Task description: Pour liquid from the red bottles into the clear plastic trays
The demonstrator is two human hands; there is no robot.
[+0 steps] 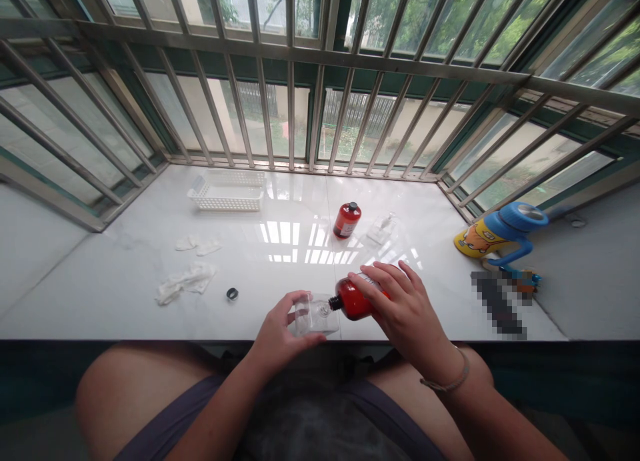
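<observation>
**Tipped red bottle (pixel 354 299) meets clear bottle (pixel 315 315) near front edge of white sill (pixel 125 307)**

Head cam: right hand (pixel 407 307) has fingers (pixel 383 271) closed round the red body, approx. level, black nozzle (pixel 335 303) at clear btl's mouth. Left hand (pixel 280 331) curls fingers (pixel 297 299) round the clear one, firm hold. Red one looks smooth, maybe heavy if full, so best grip is mid-body; clear one seems light, slippery.
</observation>
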